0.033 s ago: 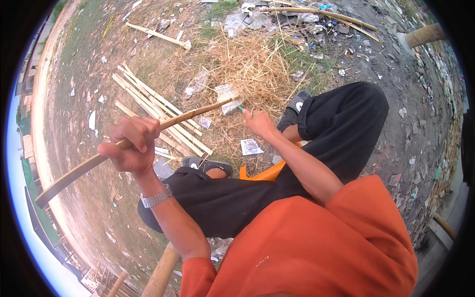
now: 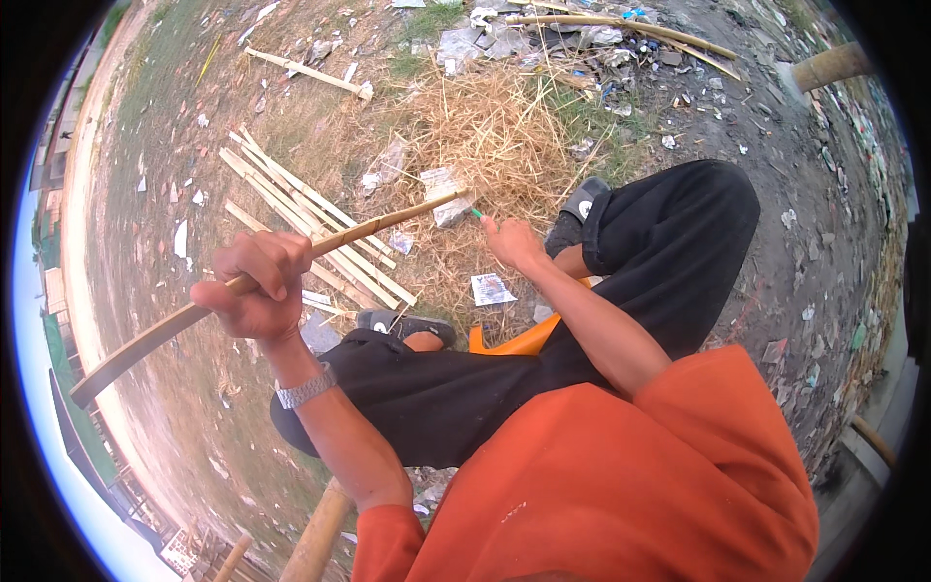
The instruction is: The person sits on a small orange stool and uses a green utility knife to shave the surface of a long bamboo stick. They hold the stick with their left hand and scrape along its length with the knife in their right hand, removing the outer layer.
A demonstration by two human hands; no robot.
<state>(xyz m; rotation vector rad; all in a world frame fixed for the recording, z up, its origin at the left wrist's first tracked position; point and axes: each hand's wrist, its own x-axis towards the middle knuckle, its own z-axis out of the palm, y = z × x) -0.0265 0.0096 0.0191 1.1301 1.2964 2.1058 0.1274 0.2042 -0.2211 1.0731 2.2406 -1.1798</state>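
Note:
My left hand [image 2: 260, 281] is closed round a long bamboo strip [image 2: 388, 216], which slants from the lower left up to the middle. Beside the strip's far end, my right hand [image 2: 514, 242] is closed on a small tool with a green end [image 2: 476, 212]; the rest of it is hidden, so its kind is unclear. Under that end of the strip lies a pale grey block or packet [image 2: 452, 210]. A heap of straw-coloured shavings [image 2: 504, 126] spreads just beyond. Left of my hands, several split bamboo strips [image 2: 281, 189] lie loosely together on the ground.
I sit low, with an orange plastic edge [image 2: 514, 341] between my legs. A printed paper piece [image 2: 493, 288] lies between my shoes. Farther off are a short bamboo stick [image 2: 308, 69], long poles [image 2: 640, 27] and scattered litter. Thick bamboo posts [image 2: 832, 68] stand at the right.
My right hand and the green-ended tool have shifted slightly to the right, away from the strip's end. My left hand and the bamboo strip stay almost still.

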